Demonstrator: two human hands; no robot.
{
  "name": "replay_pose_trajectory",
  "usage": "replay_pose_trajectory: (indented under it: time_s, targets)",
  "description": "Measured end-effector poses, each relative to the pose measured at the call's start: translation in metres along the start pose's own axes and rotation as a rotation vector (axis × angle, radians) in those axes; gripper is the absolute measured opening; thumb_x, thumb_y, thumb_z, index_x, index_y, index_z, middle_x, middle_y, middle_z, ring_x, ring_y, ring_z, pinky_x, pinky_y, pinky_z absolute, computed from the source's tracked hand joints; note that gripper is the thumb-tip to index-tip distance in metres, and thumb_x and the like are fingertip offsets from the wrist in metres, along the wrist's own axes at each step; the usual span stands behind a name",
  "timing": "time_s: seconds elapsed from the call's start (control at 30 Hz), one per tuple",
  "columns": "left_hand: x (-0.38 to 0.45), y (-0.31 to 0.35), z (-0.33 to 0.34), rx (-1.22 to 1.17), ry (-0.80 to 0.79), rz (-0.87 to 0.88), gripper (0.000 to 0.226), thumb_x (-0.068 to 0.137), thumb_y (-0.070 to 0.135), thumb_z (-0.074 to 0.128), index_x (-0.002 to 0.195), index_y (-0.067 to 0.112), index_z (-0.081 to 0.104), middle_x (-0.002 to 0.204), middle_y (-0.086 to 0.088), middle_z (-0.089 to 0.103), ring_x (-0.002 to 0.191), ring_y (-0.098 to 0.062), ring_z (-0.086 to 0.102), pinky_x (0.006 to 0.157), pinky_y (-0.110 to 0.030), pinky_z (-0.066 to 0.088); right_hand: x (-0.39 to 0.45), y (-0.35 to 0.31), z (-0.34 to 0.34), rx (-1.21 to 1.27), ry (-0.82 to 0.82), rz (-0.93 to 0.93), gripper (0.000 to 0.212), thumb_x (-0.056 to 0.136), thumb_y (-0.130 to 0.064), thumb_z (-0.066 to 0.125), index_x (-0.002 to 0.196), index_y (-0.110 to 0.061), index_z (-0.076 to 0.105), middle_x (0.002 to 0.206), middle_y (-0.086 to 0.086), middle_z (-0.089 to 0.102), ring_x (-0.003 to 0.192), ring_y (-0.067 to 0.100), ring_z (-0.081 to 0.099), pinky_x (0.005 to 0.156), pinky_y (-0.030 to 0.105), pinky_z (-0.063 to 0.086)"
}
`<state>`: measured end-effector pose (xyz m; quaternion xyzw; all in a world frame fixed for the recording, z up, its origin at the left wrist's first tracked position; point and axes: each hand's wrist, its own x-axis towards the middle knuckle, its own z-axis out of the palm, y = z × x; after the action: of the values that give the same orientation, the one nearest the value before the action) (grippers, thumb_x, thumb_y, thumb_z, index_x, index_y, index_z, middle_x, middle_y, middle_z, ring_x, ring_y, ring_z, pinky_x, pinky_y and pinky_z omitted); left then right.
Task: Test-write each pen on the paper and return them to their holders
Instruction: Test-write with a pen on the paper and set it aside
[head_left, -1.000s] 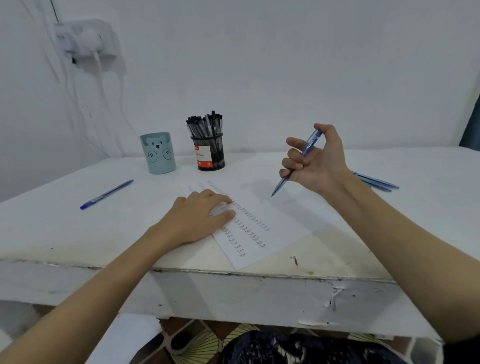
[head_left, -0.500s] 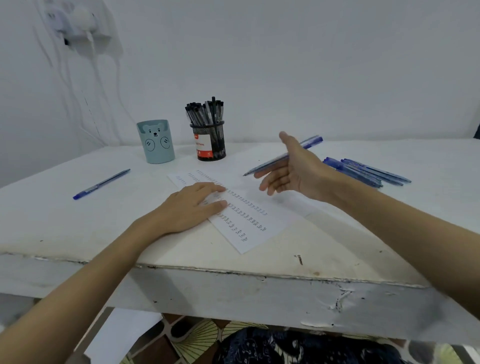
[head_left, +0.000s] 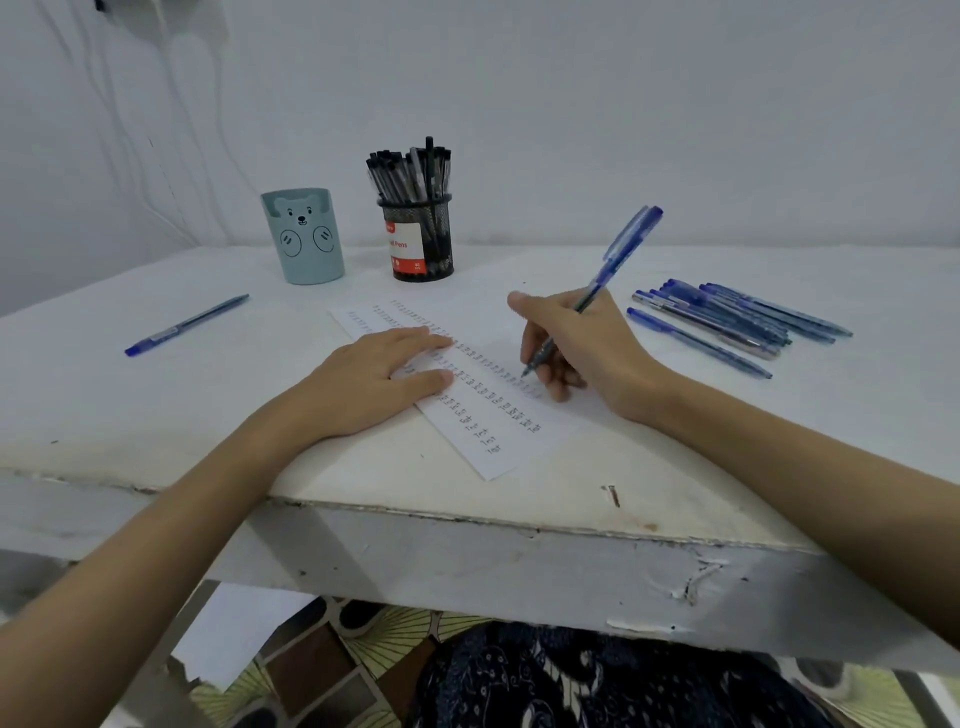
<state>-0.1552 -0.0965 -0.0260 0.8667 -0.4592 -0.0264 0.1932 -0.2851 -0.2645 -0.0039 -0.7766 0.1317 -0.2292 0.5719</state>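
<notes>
My right hand (head_left: 582, 345) grips a blue pen (head_left: 615, 262) in a writing hold, its tip down on the white paper (head_left: 498, 415) at a row of small marks. My left hand (head_left: 379, 382) lies flat on the paper's left part, fingers straight. A pile of several blue pens (head_left: 727, 319) lies on the table to the right of my right hand. One more blue pen (head_left: 187, 325) lies alone at the left. A teal bear-face holder (head_left: 304, 236) stands at the back, and beside it a black mesh holder (head_left: 421, 236) full of black pens.
The white table (head_left: 156, 415) has a chipped front edge close to me. A white wall rises right behind the holders, with cables hanging at the upper left. Patterned floor and dark clothing show below the table edge.
My right hand turned the blue pen from a loose open-palm hold into a writing grip and brought its tip down onto the paper. My left hand stayed on the sheet.
</notes>
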Motion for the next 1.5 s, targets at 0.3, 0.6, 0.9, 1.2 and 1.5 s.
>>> replay_pose_trajectory:
  time_s: [0.3, 0.6, 0.9, 1.2, 1.5]
  targets:
    - [-0.0004, -0.0008, 0.0016, 0.004, 0.004, -0.007, 0.069, 0.074, 0.066, 0.032, 0.138, 0.043, 0.037, 0.151, 0.015, 0.029, 0.139, -0.008, 0.022, 0.112, -0.031, 0.017, -0.0037, 0.0082, 0.003, -0.243, 0.059, -0.109, 0.046, 0.075, 0.005, 0.052, 0.043, -0.015, 0.026, 0.041, 0.003, 0.029, 0.033, 0.01, 0.047, 0.031, 0.014, 0.024]
    - [-0.0007, -0.0001, 0.0019, 0.01, 0.003, -0.003, 0.069, 0.074, 0.065, 0.031, 0.138, 0.042, 0.036, 0.151, 0.015, 0.029, 0.139, -0.008, 0.022, 0.112, -0.031, 0.017, -0.0041, 0.0061, 0.0032, -0.258, 0.038, -0.132, 0.044, 0.076, 0.005, 0.05, 0.045, -0.014, 0.026, 0.05, 0.008, 0.031, 0.029, 0.008, 0.044, 0.03, 0.014, 0.022]
    - [-0.0011, 0.0002, 0.0017, 0.017, 0.007, 0.0, 0.062, 0.081, 0.065, 0.034, 0.138, 0.043, 0.036, 0.151, 0.015, 0.029, 0.139, -0.008, 0.022, 0.11, -0.03, 0.017, -0.004, 0.006, 0.0038, -0.262, 0.047, -0.156, 0.048, 0.077, 0.006, 0.05, 0.045, -0.016, 0.023, 0.048, 0.003, 0.022, 0.03, 0.008, 0.042, 0.03, 0.015, 0.024]
    - [-0.0012, 0.0001, 0.0019, 0.025, 0.002, 0.004, 0.061, 0.082, 0.066, 0.035, 0.138, 0.043, 0.036, 0.151, 0.016, 0.028, 0.138, -0.007, 0.023, 0.11, -0.029, 0.017, -0.0021, 0.0071, 0.0036, -0.262, 0.062, -0.16, 0.049, 0.077, 0.007, 0.05, 0.044, -0.016, 0.022, 0.043, 0.0, 0.017, 0.031, 0.005, 0.045, 0.031, 0.014, 0.024]
    - [-0.001, -0.0006, 0.0015, 0.019, 0.006, 0.007, 0.066, 0.076, 0.066, 0.032, 0.138, 0.043, 0.036, 0.15, 0.016, 0.029, 0.138, -0.007, 0.023, 0.11, -0.03, 0.017, -0.0043, 0.0043, 0.003, -0.282, 0.07, -0.143, 0.043, 0.078, 0.006, 0.049, 0.047, -0.012, 0.025, 0.056, 0.011, 0.03, 0.025, 0.004, 0.04, 0.029, 0.012, 0.022]
